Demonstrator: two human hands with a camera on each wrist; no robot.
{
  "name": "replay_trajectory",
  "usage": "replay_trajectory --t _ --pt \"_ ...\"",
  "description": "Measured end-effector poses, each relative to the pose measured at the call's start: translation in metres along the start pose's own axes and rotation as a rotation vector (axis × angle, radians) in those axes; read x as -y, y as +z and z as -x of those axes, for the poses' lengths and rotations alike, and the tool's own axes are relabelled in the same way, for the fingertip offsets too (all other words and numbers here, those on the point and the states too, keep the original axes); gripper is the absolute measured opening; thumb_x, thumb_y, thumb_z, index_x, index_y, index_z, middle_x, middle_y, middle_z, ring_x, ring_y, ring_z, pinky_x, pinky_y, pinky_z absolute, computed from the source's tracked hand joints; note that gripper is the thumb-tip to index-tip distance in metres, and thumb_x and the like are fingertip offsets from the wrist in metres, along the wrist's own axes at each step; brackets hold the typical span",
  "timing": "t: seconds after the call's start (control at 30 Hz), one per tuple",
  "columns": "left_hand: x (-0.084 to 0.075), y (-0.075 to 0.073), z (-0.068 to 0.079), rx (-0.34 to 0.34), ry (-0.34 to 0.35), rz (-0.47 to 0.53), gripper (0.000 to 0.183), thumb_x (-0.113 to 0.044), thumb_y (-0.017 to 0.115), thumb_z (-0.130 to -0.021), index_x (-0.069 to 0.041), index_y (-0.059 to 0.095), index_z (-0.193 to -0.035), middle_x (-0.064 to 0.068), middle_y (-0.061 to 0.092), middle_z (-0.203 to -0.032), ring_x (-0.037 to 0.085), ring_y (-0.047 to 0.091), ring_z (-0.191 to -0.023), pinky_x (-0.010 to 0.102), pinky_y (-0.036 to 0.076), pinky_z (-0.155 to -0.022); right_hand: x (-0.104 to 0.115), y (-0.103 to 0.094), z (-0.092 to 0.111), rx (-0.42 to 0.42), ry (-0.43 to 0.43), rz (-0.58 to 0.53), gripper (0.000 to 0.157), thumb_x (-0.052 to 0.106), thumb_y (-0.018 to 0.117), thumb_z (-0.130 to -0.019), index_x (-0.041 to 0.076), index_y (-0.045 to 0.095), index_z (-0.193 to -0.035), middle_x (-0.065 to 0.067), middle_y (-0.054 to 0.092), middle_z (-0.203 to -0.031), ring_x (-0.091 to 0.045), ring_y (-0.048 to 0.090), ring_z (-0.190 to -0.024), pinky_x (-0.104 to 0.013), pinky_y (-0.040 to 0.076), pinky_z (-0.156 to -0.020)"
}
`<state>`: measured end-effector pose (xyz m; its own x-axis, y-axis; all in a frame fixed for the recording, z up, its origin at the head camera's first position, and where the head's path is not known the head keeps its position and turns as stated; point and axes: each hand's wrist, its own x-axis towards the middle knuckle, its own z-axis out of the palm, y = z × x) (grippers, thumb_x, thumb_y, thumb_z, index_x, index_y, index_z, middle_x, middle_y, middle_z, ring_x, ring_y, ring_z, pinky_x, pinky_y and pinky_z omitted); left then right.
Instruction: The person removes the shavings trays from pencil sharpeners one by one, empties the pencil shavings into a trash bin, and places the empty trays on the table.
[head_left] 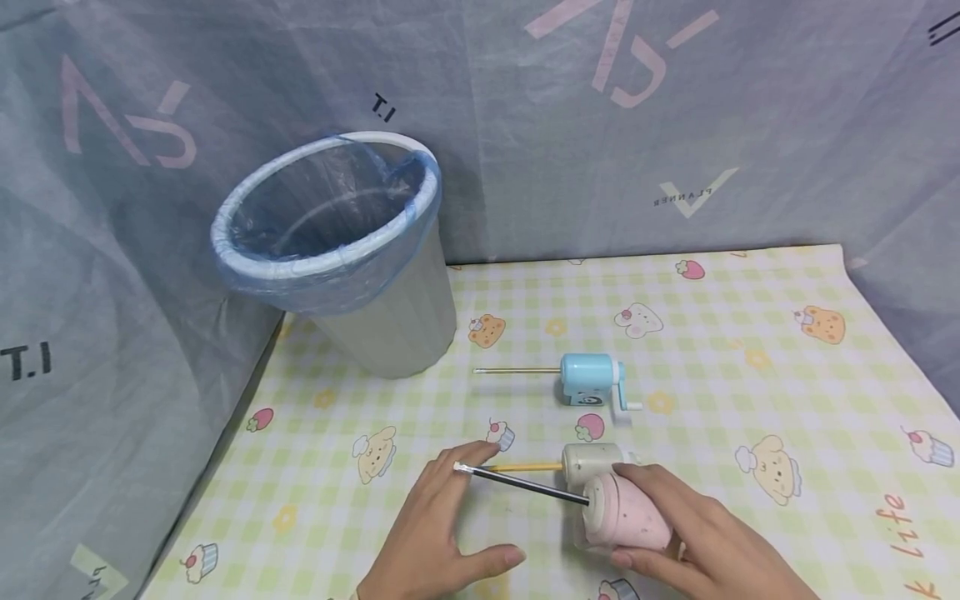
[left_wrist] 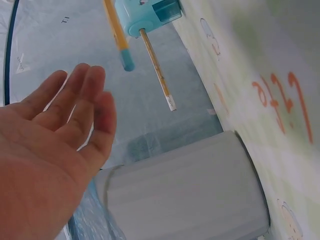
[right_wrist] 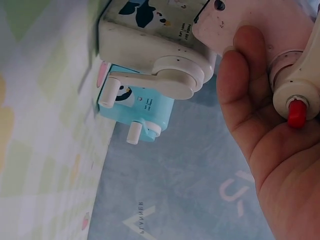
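My right hand (head_left: 708,533) grips a pink crank pencil sharpener (head_left: 633,517), which is tilted. A black pencil (head_left: 525,483) sticks out of its front to the left. In the right wrist view, fingers curl against the pink sharpener (right_wrist: 240,25), and a red piece (right_wrist: 297,114) shows on its crank side. Near the black pencil's end, my left hand (head_left: 442,533) is spread and holds nothing, as the left wrist view also shows its palm (left_wrist: 45,150). Just behind stands a cream sharpener (head_left: 588,465) with a yellow pencil (head_left: 525,467) in it.
Farther back is a light blue sharpener (head_left: 587,379) with a gold pencil (head_left: 517,371) pointing left. A bin (head_left: 397,325) lined with a blue bag stands at the back left. The checked tablecloth (head_left: 720,375) meets grey fabric walls (head_left: 562,192).
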<state>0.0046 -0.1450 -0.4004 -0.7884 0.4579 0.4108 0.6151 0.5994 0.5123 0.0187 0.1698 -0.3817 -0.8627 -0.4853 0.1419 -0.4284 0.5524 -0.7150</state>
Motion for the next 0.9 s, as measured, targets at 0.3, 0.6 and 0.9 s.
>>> replay_trajectory --t 0.3,0.6,0.9 --pt "-0.006 0.006 -0.007 0.007 0.07 0.019 0.081 -0.063 0.069 -0.08 -0.021 0.043 -0.144 -0.009 0.045 -0.143 0.015 0.041 -0.131 0.034 0.034 -0.105 0.004 -0.001 -0.002 -0.028 -0.013 0.019 0.065 0.041 0.074 -0.086 0.031 0.041 -0.141 0.021 0.051 -0.123 0.001 0.053 -0.084 -0.02 0.045 -0.061" --pt "-0.021 0.011 -0.02 0.167 -0.011 0.095 0.084 -0.068 0.068 -0.077 -0.032 0.036 -0.146 -0.017 0.041 -0.142 0.008 0.038 -0.132 0.038 0.039 -0.104 0.005 -0.003 -0.001 -0.01 0.0 -0.022 0.068 0.038 0.074 -0.086 0.027 0.04 -0.144 0.017 0.051 -0.127 0.001 0.055 -0.081 -0.02 0.046 -0.058" --pt "-0.029 0.012 -0.026 0.223 -0.013 0.051 0.086 -0.072 0.063 -0.079 -0.035 0.029 -0.149 -0.018 0.036 -0.144 0.007 0.038 -0.131 0.039 0.037 -0.105 0.008 -0.006 0.0 -0.017 -0.015 0.017 0.07 0.041 0.074 -0.086 0.027 0.039 -0.145 0.019 0.05 -0.129 0.003 0.055 -0.084 -0.022 0.049 -0.063"
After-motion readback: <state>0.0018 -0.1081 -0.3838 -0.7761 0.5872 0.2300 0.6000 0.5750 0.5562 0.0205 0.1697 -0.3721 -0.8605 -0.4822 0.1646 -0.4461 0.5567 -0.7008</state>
